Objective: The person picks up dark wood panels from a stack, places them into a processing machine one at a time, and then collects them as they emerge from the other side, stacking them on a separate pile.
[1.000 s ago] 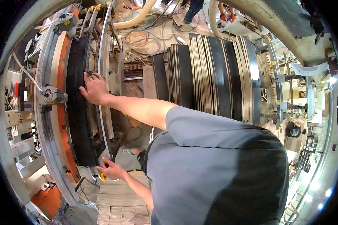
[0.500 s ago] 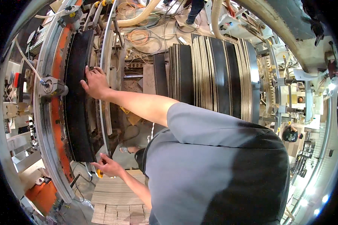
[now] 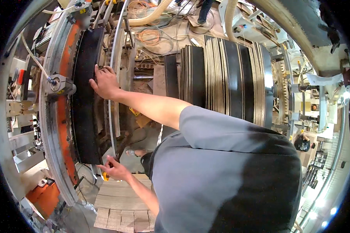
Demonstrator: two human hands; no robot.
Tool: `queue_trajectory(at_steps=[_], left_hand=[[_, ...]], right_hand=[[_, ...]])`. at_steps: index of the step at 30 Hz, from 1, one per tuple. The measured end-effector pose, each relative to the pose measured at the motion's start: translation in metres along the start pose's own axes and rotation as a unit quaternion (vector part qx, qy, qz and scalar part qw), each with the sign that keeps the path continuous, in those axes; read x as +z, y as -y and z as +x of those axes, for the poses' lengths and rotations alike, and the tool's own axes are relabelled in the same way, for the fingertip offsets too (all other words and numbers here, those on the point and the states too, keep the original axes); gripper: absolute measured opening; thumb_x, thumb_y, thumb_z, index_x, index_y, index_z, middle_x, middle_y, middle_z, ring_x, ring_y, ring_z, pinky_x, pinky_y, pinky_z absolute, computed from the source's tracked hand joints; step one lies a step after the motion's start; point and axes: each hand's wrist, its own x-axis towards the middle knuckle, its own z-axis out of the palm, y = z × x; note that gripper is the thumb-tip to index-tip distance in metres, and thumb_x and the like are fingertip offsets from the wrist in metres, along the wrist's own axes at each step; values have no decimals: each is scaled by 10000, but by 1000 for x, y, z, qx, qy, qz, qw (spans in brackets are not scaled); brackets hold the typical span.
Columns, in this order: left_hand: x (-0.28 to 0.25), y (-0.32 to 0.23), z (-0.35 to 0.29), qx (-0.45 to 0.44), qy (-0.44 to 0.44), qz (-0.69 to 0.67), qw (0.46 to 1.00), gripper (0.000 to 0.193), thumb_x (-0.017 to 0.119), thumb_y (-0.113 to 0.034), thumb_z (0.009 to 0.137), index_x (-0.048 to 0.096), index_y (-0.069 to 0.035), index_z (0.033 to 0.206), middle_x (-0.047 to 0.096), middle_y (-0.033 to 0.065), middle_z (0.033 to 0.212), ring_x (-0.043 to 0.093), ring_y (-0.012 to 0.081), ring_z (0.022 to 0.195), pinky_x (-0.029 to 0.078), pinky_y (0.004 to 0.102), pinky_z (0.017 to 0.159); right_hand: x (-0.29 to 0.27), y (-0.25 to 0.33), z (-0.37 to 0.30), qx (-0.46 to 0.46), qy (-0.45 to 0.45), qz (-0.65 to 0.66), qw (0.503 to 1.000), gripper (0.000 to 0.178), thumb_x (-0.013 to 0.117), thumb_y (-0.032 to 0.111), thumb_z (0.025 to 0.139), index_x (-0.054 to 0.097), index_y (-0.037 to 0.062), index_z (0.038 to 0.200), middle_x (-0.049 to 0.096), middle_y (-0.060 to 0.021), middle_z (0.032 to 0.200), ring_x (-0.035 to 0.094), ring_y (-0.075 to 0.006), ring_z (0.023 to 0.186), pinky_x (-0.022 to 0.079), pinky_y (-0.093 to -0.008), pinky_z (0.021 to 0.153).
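Note:
A long, narrow black panel [image 3: 86,116] lies lengthwise along the machine on the left. My right hand [image 3: 106,83] rests at its right edge, toward the far end, with fingers spread and the tips on the black surface. My left hand [image 3: 116,170] is at the panel's near end. Its index finger stretches to the near corner and its thumb points up, apart from it; the other fingers look curled and partly hidden. The panel's underside is out of sight.
An orange machine beam [image 3: 63,132] and a metal clamp block [image 3: 61,85] border the panel's left side. A metal rail [image 3: 112,105] runs along its right. Black-faced boards [image 3: 233,77] stand stacked at right, tan board stacks [image 3: 120,198] below. Hoses [image 3: 148,37] cover the far floor.
The whole view has shifted slightly, so the machine and panel appear farther right. Both hands keep nearly the same places against the panel.

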Motion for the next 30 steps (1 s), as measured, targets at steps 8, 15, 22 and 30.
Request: queue_trajectory(at_steps=[8,15,22,30], left_hand=[[0,9,3,-7,-3,-178,984,765,662,-345,1052,352,143,1553,744,66,879,670,168,792,543,303,758],[-19,19,13,-69,85,-333,937,836,705,-292,1032,258,141,1590,752,78,948,662,126,853,552,266,837],[-33,16,14,-98,153,-322,929,848,655,-369,1046,236,91,1622,676,199,1338,615,244,1238,438,368,1113],[-48,28,21,-53,252,-429,866,791,647,-214,1054,197,92,1629,710,91,966,631,140,888,497,298,891]], right_hand=[[0,3,-2,-1,-6,-5,1000,690,528,402,1041,441,-103,1504,688,-219,1177,577,-363,1237,296,-450,1226],[1,8,0,7,40,-13,999,713,501,431,1056,414,-100,1524,680,-227,1241,568,-376,1270,287,-458,1226],[3,75,-79,112,103,175,973,712,466,313,1087,201,-102,1602,402,-296,1592,410,-418,1461,300,-490,1238],[44,122,-153,516,116,510,679,406,487,303,1107,529,94,1452,592,-56,1424,529,-242,1274,499,-478,962]])
